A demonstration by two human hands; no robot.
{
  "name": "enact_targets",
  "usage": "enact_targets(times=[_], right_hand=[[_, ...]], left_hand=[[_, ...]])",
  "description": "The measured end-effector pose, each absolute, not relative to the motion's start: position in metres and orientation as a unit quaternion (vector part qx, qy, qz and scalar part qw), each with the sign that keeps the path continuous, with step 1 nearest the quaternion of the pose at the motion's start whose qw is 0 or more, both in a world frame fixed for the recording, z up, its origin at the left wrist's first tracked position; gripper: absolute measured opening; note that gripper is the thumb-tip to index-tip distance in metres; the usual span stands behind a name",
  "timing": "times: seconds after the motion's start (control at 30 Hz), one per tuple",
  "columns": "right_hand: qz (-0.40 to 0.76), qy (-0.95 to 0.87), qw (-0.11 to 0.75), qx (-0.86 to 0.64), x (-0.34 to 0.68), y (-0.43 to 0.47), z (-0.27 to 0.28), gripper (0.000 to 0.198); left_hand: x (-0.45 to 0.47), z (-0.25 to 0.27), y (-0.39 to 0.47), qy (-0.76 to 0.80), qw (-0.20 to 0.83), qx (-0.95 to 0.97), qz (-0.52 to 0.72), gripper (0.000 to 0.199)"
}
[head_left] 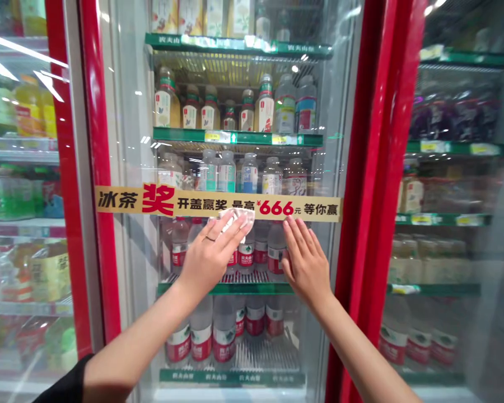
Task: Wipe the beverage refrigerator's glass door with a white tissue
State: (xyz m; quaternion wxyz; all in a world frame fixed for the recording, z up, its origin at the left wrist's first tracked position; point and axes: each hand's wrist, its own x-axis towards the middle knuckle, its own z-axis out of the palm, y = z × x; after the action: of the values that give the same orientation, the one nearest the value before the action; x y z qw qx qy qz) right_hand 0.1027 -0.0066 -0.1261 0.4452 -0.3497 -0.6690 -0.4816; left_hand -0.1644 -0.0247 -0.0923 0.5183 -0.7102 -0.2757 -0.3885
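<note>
Red frames point(94, 84) border a tall glass door point(130, 140), crossed by a yellow strip point(201, 204) of printed lettering. Behind it, bottles point(224, 341) line green-edged shelves point(180, 134); more stocked coolers stand either side, with ceiling lights glaring across the left one. Left hand point(212, 246): ringed, fingers extended over a crumpled white cloth point(231, 215) against the glass at the strip's lower edge. Right hand point(306, 257): fingers straight, close together, tips by the strip beneath "666".
</note>
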Motion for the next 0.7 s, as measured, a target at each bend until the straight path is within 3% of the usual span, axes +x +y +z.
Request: enact_targets(times=[0.17, 0.3, 0.5, 0.7], right_hand=[[-0.465, -0.675, 0.443, -0.362, 0.112, -0.008, -0.12, 0.088], [-0.449, -0.69, 0.441, -0.358, 0.112, -0.006, -0.12, 0.089], [-0.426, -0.698, 0.452, -0.357, 0.112, -0.011, -0.123, 0.088], [-0.398, -0.712, 0.453, -0.359, 0.126, -0.024, -0.124, 0.088]], left_hand=[[-0.121, -0.07, -0.018, -0.314, 0.478, -0.676, -0.465, 0.075], [-0.094, -0.081, -0.017, -0.296, 0.471, -0.703, -0.443, 0.07], [-0.13, -0.108, -0.024, -0.26, 0.487, -0.741, -0.382, 0.07], [-0.107, -0.09, -0.018, -0.293, 0.446, -0.72, -0.444, 0.075]])
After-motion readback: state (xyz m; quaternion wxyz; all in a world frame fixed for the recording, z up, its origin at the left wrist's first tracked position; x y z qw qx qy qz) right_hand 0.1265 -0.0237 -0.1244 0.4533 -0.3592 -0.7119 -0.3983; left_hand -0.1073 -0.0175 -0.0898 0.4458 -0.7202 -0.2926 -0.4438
